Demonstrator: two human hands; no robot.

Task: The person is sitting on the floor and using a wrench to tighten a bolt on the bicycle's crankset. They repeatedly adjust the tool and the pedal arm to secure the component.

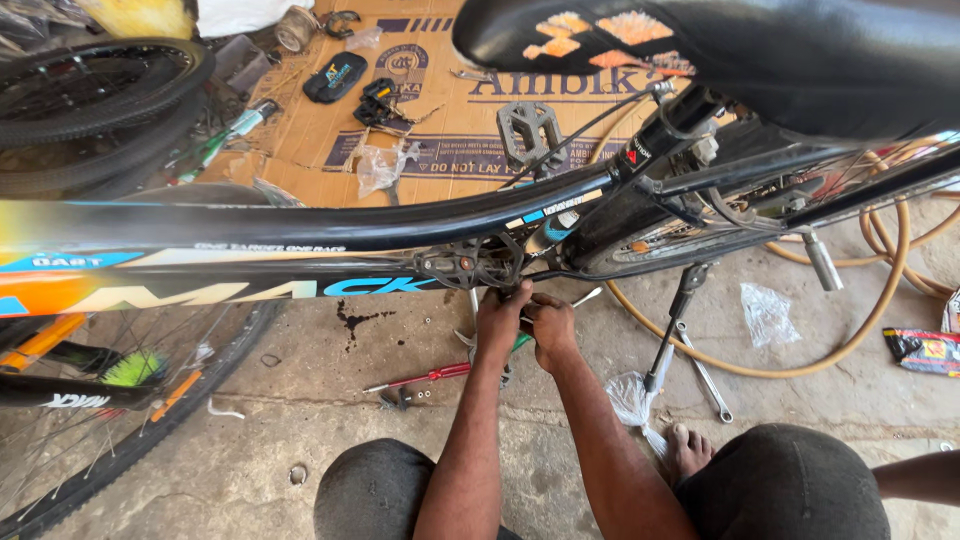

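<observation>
A grey concrete floor (300, 400) carries everything. A flattened cardboard sheet (440, 120) lies at its far side, with a bicycle pedal (530, 130) on it. Nearer lie a red-handled screwdriver (425, 377), 2 crossed spanners (705, 375), a coiled tan hose (800, 365) and a clear plastic bag (765, 312).

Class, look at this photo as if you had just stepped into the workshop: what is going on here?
A person crouches beside a black bicycle and has both hands at its crank area. The left hand and right hand are close together just below the chainring, seemingly around a green-handled tool, though the grip is hard to make out. A red screwdriver and spanners lie on the concrete floor, with a loose pedal on cardboard behind.
</observation>
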